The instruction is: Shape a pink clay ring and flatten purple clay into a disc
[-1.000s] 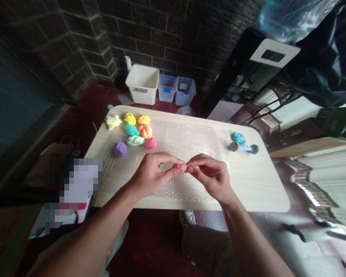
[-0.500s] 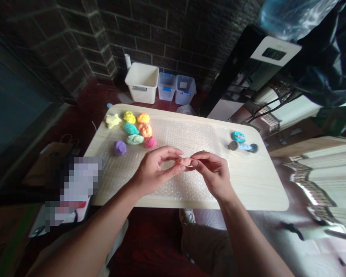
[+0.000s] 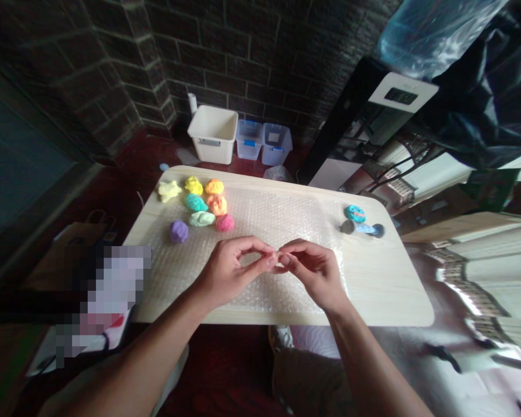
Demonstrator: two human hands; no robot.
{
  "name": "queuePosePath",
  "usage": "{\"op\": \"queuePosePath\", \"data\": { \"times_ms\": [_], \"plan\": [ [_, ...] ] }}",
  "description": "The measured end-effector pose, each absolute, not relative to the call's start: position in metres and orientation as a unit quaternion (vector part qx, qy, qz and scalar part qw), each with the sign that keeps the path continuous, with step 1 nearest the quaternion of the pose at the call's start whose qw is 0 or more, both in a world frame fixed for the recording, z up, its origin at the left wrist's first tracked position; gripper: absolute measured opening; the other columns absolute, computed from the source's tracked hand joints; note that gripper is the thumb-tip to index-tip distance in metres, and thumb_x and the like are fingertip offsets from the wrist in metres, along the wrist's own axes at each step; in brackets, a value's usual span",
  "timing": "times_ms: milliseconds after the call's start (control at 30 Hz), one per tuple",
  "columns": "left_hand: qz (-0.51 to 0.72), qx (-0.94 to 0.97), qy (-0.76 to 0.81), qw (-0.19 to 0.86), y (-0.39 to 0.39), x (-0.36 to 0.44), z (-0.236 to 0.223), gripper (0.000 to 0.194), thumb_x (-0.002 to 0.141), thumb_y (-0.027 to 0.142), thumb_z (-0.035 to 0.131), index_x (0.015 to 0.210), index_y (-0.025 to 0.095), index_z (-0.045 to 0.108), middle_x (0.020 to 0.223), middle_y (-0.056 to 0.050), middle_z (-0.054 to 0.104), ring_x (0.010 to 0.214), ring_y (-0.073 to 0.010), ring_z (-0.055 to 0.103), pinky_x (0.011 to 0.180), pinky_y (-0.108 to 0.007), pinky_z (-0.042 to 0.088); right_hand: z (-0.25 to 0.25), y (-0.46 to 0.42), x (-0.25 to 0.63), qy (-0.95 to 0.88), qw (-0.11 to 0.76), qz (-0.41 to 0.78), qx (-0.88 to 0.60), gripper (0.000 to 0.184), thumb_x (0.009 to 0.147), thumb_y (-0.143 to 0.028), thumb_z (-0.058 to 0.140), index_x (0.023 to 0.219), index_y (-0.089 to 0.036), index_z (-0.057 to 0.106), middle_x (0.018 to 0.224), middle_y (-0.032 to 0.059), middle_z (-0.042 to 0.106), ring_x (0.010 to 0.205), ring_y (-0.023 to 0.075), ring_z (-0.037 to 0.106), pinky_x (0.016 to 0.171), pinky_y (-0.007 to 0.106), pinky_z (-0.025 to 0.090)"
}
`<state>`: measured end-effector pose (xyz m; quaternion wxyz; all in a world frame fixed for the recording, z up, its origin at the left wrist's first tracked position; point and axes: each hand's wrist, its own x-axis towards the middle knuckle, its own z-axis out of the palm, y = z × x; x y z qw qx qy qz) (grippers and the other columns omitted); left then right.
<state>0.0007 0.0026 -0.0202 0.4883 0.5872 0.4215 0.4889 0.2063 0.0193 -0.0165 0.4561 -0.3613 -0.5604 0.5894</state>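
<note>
My left hand (image 3: 232, 271) and my right hand (image 3: 313, 269) meet above the near middle of a low light-wood table (image 3: 386, 289). The fingertips of both pinch a small pale pink lump of clay (image 3: 276, 262) between them. Under the hands lies a sheet of bubble wrap (image 3: 278, 214). At the table's far left sit several coloured clay lumps: a yellow star (image 3: 169, 190), a purple ball (image 3: 179, 231), a pink ball (image 3: 224, 222) and a teal one (image 3: 196, 202).
At the table's right lie a teal clay disc (image 3: 355, 213) and a blue roller tool (image 3: 363, 229). Behind the table, by the brick wall, stand a white bin (image 3: 213, 133) and two clear boxes (image 3: 264, 142). A blurred patch (image 3: 108, 289) covers something at the left.
The view shifted slightly, so the table sits lower in the picture. Both hands stay together on the pink clay, with the fingers working it a little.
</note>
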Motion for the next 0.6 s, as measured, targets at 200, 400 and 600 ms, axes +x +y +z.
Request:
{"op": "queuePosePath", "data": {
  "times_ms": [200,400,600],
  "plan": [
    [0.519,0.543,0.403,0.524,0.0032,0.0083,-0.0193,0.028,0.087,0.030,0.085,0.110,0.019,0.075,0.106,-0.006,0.080,0.101,-0.0198,0.077,0.091,-0.028,0.060,-0.0187,0.0207,0.2036,-0.526,0.494,0.593,-0.357,0.014,0.088,-0.029,0.087,0.101,-0.025,0.085,0.095,0.0047,0.081,0.083,0.0180,0.077,0.072,0.031,0.066],
    [0.528,0.508,0.397,0.552,0.0043,0.0101,-0.0217,0.020,0.091,0.031,0.081,0.104,0.016,0.076,0.102,-0.009,0.081,0.098,-0.0214,0.078,0.091,-0.031,0.062,-0.0195,0.0213,0.2032,-0.488,0.502,0.618,-0.357,0.012,0.091,-0.030,0.084,0.101,-0.024,0.082,0.093,0.0041,0.082,0.075,0.0167,0.075,0.066,0.032,0.069],
    [0.514,0.538,0.401,0.535,0.0029,0.0071,-0.0191,0.016,0.092,0.030,0.080,0.102,0.017,0.080,0.100,-0.009,0.084,0.094,-0.0231,0.080,0.087,-0.033,0.063,-0.0159,0.0195,0.2053,-0.518,0.482,0.616,-0.346,0.011,0.091,-0.030,0.083,0.101,-0.025,0.084,0.095,0.0044,0.078,0.077,0.0175,0.076,0.069,0.035,0.072]
  ]
}}
